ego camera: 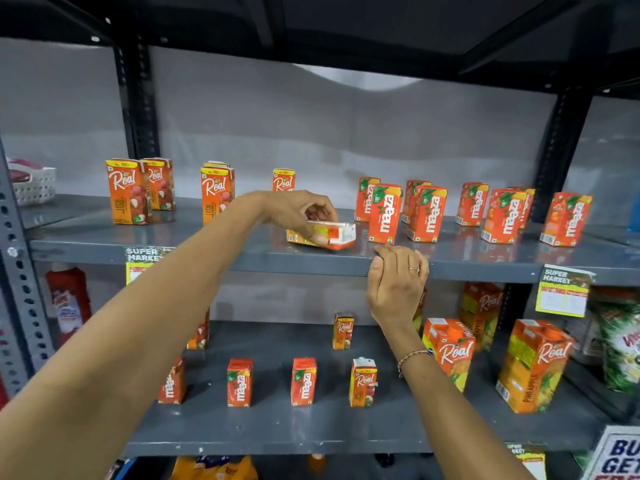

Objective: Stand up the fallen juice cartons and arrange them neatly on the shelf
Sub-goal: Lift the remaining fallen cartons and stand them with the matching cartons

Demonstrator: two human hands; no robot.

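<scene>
A small orange juice carton [341, 235] lies on its side near the front of the upper grey shelf [104, 242]. My left hand [298, 211] reaches over it and grips it from above with thumb and fingers. My right hand [394, 282] rests on the shelf's front edge just right of the carton, fingers curled over the lip, holding nothing else. Upright Real cartons [126, 192] stand to the left and upright Maaza cartons [384, 214] to the right on the same shelf.
The lower shelf [311, 431] carries small Maaza [239, 382] and Real cartons plus large Real pineapple packs [533, 365] at right. A white basket [34, 185] sits far left. Red bottle [69, 303] at lower left. Black uprights frame the shelf; price tags [562, 289] hang off its edge.
</scene>
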